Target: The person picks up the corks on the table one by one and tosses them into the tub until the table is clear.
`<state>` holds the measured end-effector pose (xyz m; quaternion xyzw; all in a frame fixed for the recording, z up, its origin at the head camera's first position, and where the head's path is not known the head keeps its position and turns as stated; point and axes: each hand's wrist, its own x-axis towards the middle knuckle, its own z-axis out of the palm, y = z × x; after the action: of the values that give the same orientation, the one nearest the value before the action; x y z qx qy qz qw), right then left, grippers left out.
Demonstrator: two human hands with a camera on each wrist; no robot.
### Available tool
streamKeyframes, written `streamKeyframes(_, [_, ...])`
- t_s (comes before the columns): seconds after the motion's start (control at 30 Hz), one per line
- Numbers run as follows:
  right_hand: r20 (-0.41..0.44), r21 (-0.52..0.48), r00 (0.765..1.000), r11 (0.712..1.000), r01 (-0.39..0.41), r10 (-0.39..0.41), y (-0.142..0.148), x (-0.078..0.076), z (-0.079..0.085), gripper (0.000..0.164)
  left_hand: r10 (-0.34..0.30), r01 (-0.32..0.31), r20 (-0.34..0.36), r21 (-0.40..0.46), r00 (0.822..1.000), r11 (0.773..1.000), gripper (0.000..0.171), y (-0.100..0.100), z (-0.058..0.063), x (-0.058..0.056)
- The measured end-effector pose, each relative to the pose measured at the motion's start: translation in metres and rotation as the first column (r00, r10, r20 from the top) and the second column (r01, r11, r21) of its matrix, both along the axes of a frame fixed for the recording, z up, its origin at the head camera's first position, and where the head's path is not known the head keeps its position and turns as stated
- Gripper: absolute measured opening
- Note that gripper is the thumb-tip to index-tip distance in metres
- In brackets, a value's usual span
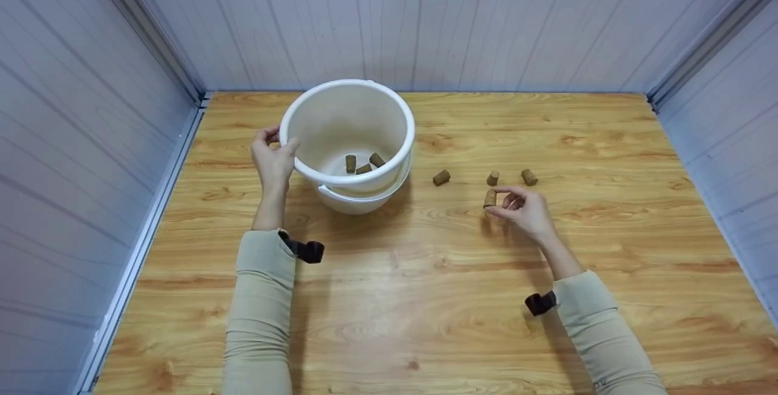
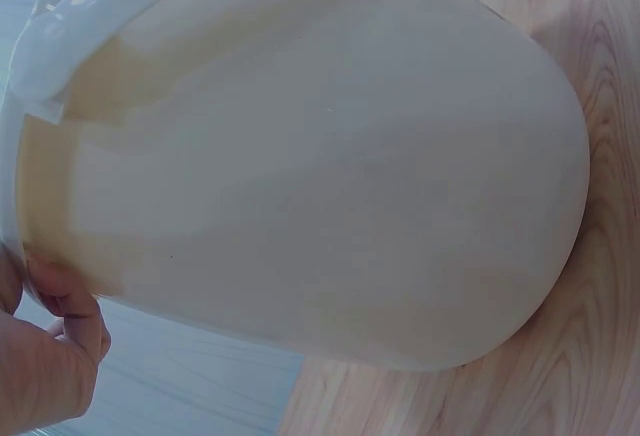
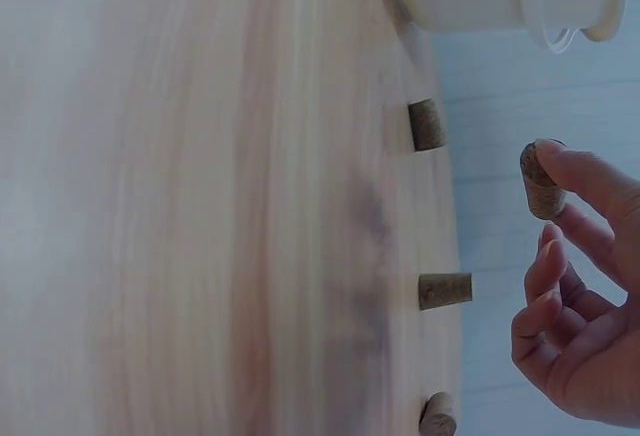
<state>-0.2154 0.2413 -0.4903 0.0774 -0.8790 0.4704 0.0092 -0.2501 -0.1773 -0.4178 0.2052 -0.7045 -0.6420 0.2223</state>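
Observation:
A white bucket (image 1: 346, 194) stands on the left half of the table, and several brown cork stoppers (image 1: 351, 163) lie on its bottom. My left hand (image 1: 273, 158) grips the bucket's rim at the left side, thumb over the edge; the left wrist view shows its fingers (image 2: 70, 301) curled under the rim. My right hand (image 1: 524, 212) pinches one cork stopper (image 1: 490, 199) between thumb and index finger, above the table. In the right wrist view this held cork (image 3: 543, 181) is tilted, while the other fingers are curled away from it.
Three more corks lie on the wooden table (image 1: 395, 298) beyond the right hand: a left one (image 1: 442, 177), a middle one (image 1: 493, 178) and a right one (image 1: 529, 177). The bucket's handle (image 1: 371, 199) hangs down at its front. Pale panel walls (image 1: 486, 24) enclose the table.

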Motion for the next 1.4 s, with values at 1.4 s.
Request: streamKeyframes(1.4, [-0.161, -0.061, 0.964, 0.973, -0.223, 0.211, -0.086, -0.007, 0.087, 0.035, 0.003, -0.003, 0.019, -0.010, 1.000, 1.000, 0.037, 0.000, 0.002, 0.000])
